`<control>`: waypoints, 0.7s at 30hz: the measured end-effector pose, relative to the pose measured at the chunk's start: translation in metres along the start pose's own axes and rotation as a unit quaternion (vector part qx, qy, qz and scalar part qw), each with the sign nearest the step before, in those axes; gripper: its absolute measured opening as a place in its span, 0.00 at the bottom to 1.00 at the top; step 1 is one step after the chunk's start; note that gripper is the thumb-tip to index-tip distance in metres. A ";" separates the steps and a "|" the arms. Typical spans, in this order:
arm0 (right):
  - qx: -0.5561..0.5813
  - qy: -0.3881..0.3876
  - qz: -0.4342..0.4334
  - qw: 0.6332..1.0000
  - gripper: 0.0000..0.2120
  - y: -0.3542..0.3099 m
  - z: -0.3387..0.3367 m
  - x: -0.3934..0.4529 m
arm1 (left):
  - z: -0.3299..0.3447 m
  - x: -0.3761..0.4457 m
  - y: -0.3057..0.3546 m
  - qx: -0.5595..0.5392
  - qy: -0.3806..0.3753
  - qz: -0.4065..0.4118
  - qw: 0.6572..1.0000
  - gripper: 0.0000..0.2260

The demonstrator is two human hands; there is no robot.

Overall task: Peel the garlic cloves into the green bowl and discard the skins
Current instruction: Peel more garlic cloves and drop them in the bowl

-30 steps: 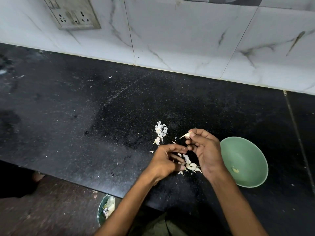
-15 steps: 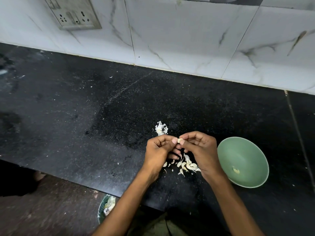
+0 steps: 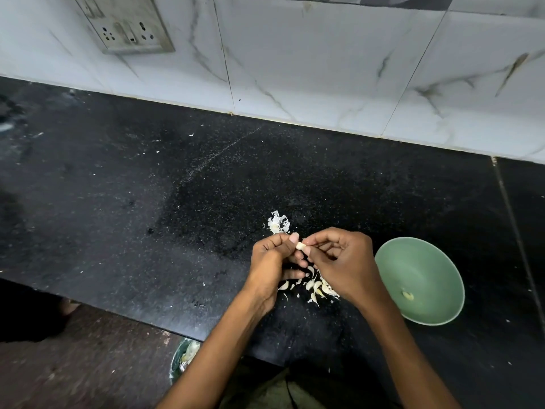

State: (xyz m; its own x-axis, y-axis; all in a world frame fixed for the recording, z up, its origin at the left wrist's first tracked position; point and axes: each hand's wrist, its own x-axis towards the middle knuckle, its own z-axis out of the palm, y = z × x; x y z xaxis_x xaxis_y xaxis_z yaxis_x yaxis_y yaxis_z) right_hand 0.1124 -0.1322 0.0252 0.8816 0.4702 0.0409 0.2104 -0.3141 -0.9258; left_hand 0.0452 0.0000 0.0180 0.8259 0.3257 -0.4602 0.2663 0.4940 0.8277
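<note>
Pinching one small garlic clove between them, the left hand and the right hand meet above the black desk, thumb and forefinger tips of each curled onto it. The clove is mostly covered by those fingers, so whether any skin remains on it cannot be told. The lower fingers of both hands are folded under and partly out of sight.

Below the hands, at 6 o'clock from the clove, a scatter of garlic pieces and skins lies on the desk; the right palm hides its right-hand part, and cloves and husks there are hard to tell apart. A second small heap of white skins sits at 11 o'clock from the clove, its lower edge cut off by the left knuckles.

At 3 o'clock from the hands stands the green bowl, near the right wrist but apart from it, with one pale peeled clove inside. Under the desk's front edge, at 7 o'clock, a bin with pale scraps shows only as a sliver behind the left forearm. A switch plate on the tiled wall is cropped at the top.
</note>
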 end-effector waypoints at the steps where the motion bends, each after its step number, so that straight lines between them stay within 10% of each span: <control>1: -0.026 -0.004 -0.021 0.999 0.06 -0.001 0.001 0.000 | 0.000 0.000 0.000 0.002 0.003 -0.004 1.000 0.11; 9: -0.211 -0.077 -0.148 0.963 0.11 -0.004 0.006 -0.004 | 0.000 0.002 0.004 0.013 0.062 -0.009 0.998 0.17; 21: -0.231 -0.056 -0.107 0.965 0.11 -0.001 0.017 -0.003 | 0.002 0.008 -0.002 0.050 0.126 0.051 0.989 0.14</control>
State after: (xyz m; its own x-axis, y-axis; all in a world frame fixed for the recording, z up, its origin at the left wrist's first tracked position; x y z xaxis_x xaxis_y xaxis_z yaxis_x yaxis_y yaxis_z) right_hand 0.1022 -0.1188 0.0197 0.7510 0.6437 0.1472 0.5714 -0.5219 -0.6333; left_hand 0.0522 0.0003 0.0132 0.7041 0.5670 -0.4275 0.2458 0.3703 0.8958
